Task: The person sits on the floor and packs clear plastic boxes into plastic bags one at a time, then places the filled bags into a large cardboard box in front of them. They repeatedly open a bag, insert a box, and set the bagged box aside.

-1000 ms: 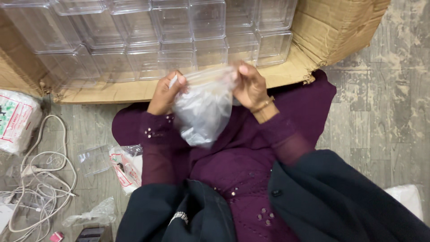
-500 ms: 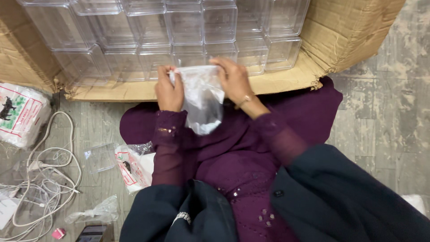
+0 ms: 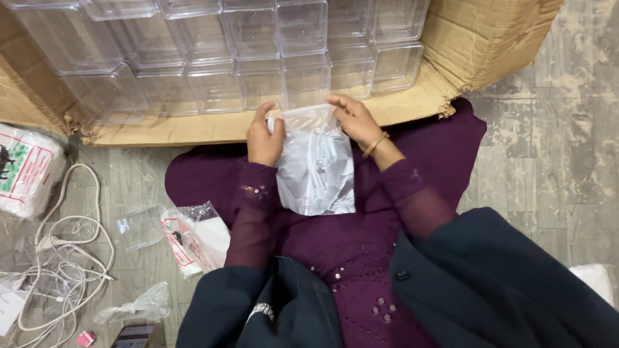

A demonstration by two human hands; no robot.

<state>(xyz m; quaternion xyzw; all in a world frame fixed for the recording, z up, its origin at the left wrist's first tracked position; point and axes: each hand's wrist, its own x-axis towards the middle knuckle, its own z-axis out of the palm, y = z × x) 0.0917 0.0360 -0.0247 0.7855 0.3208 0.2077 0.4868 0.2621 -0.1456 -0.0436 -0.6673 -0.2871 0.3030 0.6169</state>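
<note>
My left hand point(image 3: 263, 136) and right hand point(image 3: 353, 120) each pinch a top corner of a crinkly clear bag point(image 3: 316, 164), near glossy square boxes point(image 3: 258, 51).

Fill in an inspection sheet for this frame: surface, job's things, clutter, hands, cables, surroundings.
Surface: grey tiled floor; a purple garment covers the lap.
Job's things: clear plastic bag, flat, with something silvery inside, held by its top edge.
Clutter: small clear pouches, a printed packet, a crumpled bag.
Hands: left hand and right hand pinch the bag's top corners.
Cables: white cables in a loose tangle on the floor.
Surroundings: cardboard box of clear plastic containers; a printed white sack.
</note>
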